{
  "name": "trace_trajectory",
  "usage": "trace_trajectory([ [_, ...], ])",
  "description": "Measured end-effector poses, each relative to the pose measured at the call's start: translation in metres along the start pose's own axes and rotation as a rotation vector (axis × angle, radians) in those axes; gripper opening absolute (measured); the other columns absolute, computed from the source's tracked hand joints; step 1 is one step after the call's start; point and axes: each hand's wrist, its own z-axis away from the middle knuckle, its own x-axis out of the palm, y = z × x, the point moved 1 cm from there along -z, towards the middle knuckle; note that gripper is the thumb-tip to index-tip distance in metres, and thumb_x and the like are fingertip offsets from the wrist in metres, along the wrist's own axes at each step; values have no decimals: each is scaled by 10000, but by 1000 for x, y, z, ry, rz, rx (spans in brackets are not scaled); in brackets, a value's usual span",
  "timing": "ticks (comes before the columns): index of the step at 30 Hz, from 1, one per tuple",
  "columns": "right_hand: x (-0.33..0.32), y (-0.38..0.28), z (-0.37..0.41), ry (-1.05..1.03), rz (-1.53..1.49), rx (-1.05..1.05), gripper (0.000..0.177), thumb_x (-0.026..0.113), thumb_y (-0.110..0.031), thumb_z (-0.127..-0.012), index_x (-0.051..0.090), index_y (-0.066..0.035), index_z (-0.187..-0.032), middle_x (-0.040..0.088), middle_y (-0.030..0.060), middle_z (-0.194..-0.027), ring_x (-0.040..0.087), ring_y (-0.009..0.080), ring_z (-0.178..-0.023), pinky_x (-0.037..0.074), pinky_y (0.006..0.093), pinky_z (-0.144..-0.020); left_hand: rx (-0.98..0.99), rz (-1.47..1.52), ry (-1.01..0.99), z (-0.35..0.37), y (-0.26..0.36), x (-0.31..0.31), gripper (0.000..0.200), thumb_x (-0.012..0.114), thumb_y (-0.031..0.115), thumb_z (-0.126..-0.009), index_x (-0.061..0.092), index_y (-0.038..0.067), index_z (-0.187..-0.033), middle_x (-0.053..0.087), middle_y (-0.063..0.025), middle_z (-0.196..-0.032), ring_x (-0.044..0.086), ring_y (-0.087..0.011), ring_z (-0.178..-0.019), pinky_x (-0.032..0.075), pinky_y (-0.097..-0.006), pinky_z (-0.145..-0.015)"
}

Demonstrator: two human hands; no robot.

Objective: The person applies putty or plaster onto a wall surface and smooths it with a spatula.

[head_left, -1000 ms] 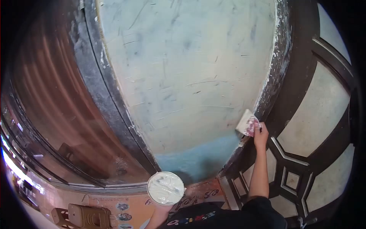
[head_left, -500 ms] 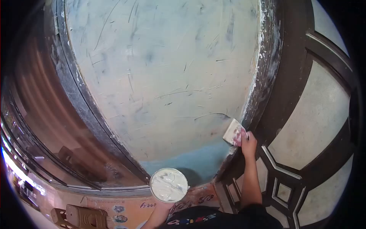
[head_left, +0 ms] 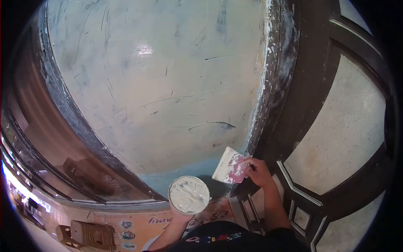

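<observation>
My left hand (head_left: 180, 216) holds up a round tub of white putty (head_left: 189, 195) from below; most of its fingers are hidden under the tub. The putty's surface is ridged and folded. In my right hand (head_left: 257, 172) is a flat, pink putty spreader (head_left: 230, 166), its face smeared with white putty. The spreader is just right of the tub and a little above it in view, apart from it. Ahead stands a pale wall panel (head_left: 168, 84), skim-coated, with dark scratches and blotches, and a bluish band (head_left: 180, 169) near its bottom.
A dark, putty-spattered frame edge (head_left: 268, 84) borders the panel's right side, beside a dark door with pale panels (head_left: 336, 126). Brown glazing (head_left: 54, 126) lies left. Below are brown plastic stools (head_left: 90, 234) and an orange printed banner (head_left: 147, 227).
My right hand has brought the spreader down and left, from the panel's lower right edge toward the tub. The camera view has turned slightly right. The left hand still holds the tub.
</observation>
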Motion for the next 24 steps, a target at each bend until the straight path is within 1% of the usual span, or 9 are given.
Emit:
trace_trajectory([
  [1,2,-21,0,-11,-124,-21,189,622,-35,-886,698,-42,-1059,660,14,-795,539,44,-673,452,230,-614,-15,26,-30,-3,-6,4,630,392,548,-969,452,136,-1442,447,-130,-1491,418,-375,-1368,303,-603,-1133],
  [5,-4,-61,-4,-184,-352,-1,188,649,-30,-838,713,-43,-1014,637,-2,-745,528,33,-677,455,232,-626,68,-8,-11,-7,-20,-6,628,396,545,-970,447,137,-1445,447,-129,-1491,419,-369,-1369,308,-594,-1134],
  [7,-9,-71,-8,-128,12,-68,251,669,-28,-784,706,-51,-1031,656,54,-770,577,86,-666,475,257,-645,57,12,-41,-5,-25,-1,632,391,546,-964,470,123,-1427,472,-137,-1470,455,-368,-1342,344,-571,-1122],
  [11,-11,-86,-22,-90,266,-320,197,703,-76,-765,711,-34,-958,674,154,-821,682,216,-741,511,302,-673,69,15,-38,-2,-27,-5,641,394,542,-964,462,107,-1430,474,-142,-1469,458,-364,-1342,338,-561,-1130],
  [15,-2,-77,-36,-170,194,-101,160,690,-129,-863,685,-19,-978,687,119,-830,670,176,-764,508,306,-698,147,-80,6,13,-26,-11,638,395,546,-963,462,118,-1432,467,-141,-1475,445,-368,-1352,333,-567,-1132],
  [17,12,-34,-55,25,-79,-104,248,619,-270,-974,642,-27,-1016,637,73,-804,580,134,-724,476,294,-698,167,-73,-4,19,-24,-13,645,397,557,-961,445,134,-1446,441,-136,-1497,421,-375,-1369,320,-582,-1134],
  [20,41,34,-70,113,-319,-45,276,558,-280,-1019,617,-19,-1083,615,4,-880,526,73,-788,462,267,-716,207,-121,-27,25,-19,-22,655,398,565,-959,431,140,-1456,424,-135,-1510,410,-379,-1378,311,-588,-1136],
  [21,54,25,-66,105,-633,5,255,520,-258,-1041,614,-27,-1096,609,-33,-954,528,50,-821,463,250,-736,233,-172,-43,27,-15,-24,662,398,569,-958,426,139,-1460,421,-135,-1512,410,-380,-1378,310,-588,-1138],
  [24,74,37,-52,143,-702,143,243,512,-244,-1045,612,-29,-1102,599,-58,-954,523,27,-835,462,223,-744,226,-126,-36,32,-5,-31,664,399,572,-957,427,137,-1458,428,-137,-1505,415,-379,-1373,310,-588,-1138],
])
